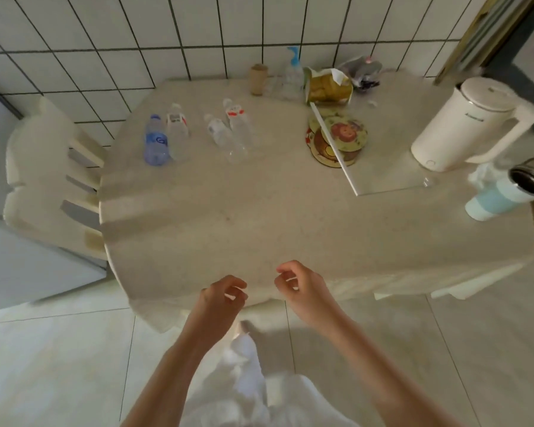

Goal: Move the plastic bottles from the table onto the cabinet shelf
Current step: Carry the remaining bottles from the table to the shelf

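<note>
Flanking bottles [195,134]: chair [43,167], kettle [469,124]

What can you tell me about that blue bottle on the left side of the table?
The blue bottle looks like thin, see-through plastic tinted blue, with a blue label round its middle and a pale cap on top. It stands upright on the table, the leftmost of four bottles, close against a clear bottle on its right. Neither hand is near it.

White tiled wall [111,35], pale tiled floor [59,365], cream chair [43,167], beige table [228,217]
</note>
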Demonstrator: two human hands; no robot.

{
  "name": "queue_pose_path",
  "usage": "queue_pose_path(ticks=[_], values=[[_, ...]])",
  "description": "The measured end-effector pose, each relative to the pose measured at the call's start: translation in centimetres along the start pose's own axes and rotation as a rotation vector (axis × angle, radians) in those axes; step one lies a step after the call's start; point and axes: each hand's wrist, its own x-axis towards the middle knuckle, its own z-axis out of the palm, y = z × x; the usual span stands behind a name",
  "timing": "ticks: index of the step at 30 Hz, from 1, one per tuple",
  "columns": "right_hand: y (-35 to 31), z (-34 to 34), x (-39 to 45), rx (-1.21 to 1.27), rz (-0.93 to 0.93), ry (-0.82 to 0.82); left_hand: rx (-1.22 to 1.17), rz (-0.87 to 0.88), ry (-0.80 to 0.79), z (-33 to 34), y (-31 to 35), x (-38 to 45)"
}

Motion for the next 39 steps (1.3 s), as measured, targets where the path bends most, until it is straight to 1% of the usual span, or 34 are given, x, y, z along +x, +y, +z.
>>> queue_pose_path(ticks=[5, 10, 13, 16, 20, 22, 25, 31, 35, 39], values=[[-3.5, 0.9, 6.4, -0.012, 0.037, 0.029, -0.050, 0.039, 0.032, -4.4, 0.2, 7.0], [-6.5, 1.0, 12.2, -0.025, 0.036, 0.067, -0.059, 0.051, 0.058, -7.7, 1.9, 14.3], [-8.0, 0.3, 15.4, -0.018, 0.053, 0.086, -0.065, 0.054, 0.095, -9.2, 3.1, 18.3], [-9.2, -0.7, 18.9, -0.010, 0.055, 0.108, -0.123, 0.043, 0.105, -10.3, 4.1, 22.2], [-10.5, -2.1, 23.7, -0.038, 0.042, 0.099, -0.160, 0.027, 0.142, -11.2, 5.5, 26.7], [-11.1, -2.8, 26.2, -0.056, 0.042, 0.098, -0.150, -0.005, 0.168, -11.5, 6.3, 28.9], [-11.8, -3.7, 30.2, -0.080, 0.056, 0.060, -0.156, -0.100, 0.204, -11.6, 7.4, 32.4], [-12.2, -4.1, 38.8, -0.148, 0.079, 0.054, -0.199, -0.277, 0.199, -10.4, 8.9, 39.0], [-12.3, -3.4, 43.2, -0.130, 0.102, 0.054, -0.265, -0.333, 0.295, -9.5, 9.4, 41.8], [-12.3, -2.7, 48.0, -0.187, 0.131, 0.026, -0.304, -0.387, 0.367, -8.5, 9.9, 45.0]])
